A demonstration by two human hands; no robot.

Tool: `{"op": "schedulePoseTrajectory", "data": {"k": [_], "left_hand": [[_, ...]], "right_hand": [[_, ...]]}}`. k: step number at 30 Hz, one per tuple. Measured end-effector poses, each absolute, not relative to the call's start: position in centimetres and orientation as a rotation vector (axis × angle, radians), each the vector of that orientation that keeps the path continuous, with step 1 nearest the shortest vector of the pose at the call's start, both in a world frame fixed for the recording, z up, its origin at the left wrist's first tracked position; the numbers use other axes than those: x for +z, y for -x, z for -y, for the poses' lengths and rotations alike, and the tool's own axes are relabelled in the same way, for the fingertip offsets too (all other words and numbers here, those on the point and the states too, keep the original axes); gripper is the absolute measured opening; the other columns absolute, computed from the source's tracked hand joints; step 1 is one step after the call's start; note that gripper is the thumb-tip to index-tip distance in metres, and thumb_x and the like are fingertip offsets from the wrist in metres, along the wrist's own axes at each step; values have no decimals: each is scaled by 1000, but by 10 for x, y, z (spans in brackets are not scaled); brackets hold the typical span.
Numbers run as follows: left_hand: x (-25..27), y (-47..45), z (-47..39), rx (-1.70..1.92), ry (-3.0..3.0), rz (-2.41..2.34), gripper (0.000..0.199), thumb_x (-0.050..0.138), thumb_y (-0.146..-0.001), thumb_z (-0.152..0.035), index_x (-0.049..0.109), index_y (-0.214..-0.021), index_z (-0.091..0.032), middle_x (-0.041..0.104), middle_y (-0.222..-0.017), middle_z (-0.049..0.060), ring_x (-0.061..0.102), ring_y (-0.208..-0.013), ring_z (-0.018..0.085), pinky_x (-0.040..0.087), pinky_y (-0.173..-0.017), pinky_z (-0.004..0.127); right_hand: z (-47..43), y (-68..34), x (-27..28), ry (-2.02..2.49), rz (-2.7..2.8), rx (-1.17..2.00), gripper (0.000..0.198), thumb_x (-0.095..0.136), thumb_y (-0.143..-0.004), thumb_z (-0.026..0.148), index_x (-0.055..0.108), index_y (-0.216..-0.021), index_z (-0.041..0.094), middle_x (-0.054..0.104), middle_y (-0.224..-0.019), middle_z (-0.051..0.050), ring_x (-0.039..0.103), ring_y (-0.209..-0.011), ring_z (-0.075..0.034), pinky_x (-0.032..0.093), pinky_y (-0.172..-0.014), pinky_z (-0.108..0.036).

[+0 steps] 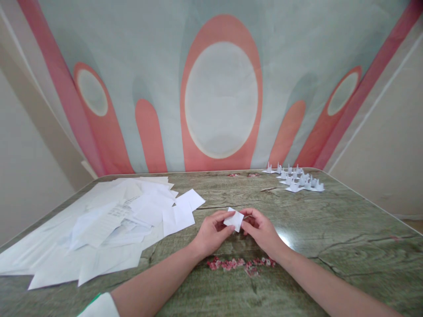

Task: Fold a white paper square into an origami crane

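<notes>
A small folded square of white paper (234, 220) is held between both hands above the middle of the table, one corner pointing away from me. My left hand (213, 231) pinches its left side with thumb and fingers. On the right side, my right hand (259, 229) grips the paper, its thumb at the lower right edge. Some fingertips are hidden behind the paper. Several folded white paper cranes (302, 178) stand grouped at the far right of the table.
A large spread pile of white paper sheets (109, 220) covers the table's left side. Two creased square sheets (178, 218) lie at its right edge. Pink flower prints (231, 263) mark the wood-patterned table (346, 259). Behind it hangs a backdrop (224, 97) with coral arches.
</notes>
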State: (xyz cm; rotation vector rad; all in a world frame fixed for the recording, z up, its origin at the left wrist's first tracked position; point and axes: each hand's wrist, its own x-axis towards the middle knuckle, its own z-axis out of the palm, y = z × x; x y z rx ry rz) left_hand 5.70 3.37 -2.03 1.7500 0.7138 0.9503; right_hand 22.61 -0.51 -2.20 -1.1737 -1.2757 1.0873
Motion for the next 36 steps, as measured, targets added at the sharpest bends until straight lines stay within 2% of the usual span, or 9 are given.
{"op": "schedulePoseTrajectory", "data": {"k": [8,13,18,20,24,30,36], "left_hand": [[-21,-58,-30,868,-1685,-622,47,66,-71,-16,57,-116,-19,54,-113,9,59,-95,20,50,-80,30],[-18,-59,-29,879,-1757,-669,37,58,-78,-17,58,-114,-18,58,-110,8,58,-97,19,47,-85,30],[-21,-61,-26,870,-1805,-767,49,50,-78,-10,44,-127,-15,62,-109,7,60,-94,18,49,-82,31],[-21,-60,-24,886,-1931,-845,50,49,-78,-9,45,-127,-17,62,-113,7,59,-98,18,48,-86,32],[-15,-56,-21,856,-2293,-983,46,50,-80,-15,47,-125,-20,60,-116,7,57,-105,21,44,-91,34],[-6,-49,-26,618,-2756,-1021,34,51,-82,-23,53,-116,-19,68,-97,7,64,-85,22,50,-73,32],[-4,-49,-30,638,-2970,-892,20,51,-83,-23,57,-101,-17,66,-97,6,64,-83,20,49,-67,28]], "right_hand": [[4,-228,-28,1135,1334,1048,28,56,-74,21,58,-102,22,61,-89,-1,53,-68,-13,44,-57,-23],[4,-228,-26,1157,1318,1064,26,56,-76,24,57,-101,20,63,-86,-1,54,-67,-13,45,-58,-24],[7,-224,-23,1162,1350,1049,22,55,-76,24,56,-98,20,62,-83,-1,56,-70,-14,46,-61,-26],[10,-222,-23,1156,1403,1025,22,53,-77,23,54,-99,20,61,-83,-1,57,-74,-15,46,-65,-27],[17,-219,-24,1176,1541,911,29,49,-79,17,47,-108,20,58,-79,0,57,-71,-15,44,-65,-28],[22,-215,-23,1181,1607,868,32,48,-80,16,41,-111,20,55,-71,3,55,-66,-14,41,-60,-26],[22,-213,-23,1176,1603,900,32,49,-81,19,40,-111,21,54,-70,3,55,-65,-14,42,-59,-26]]}}
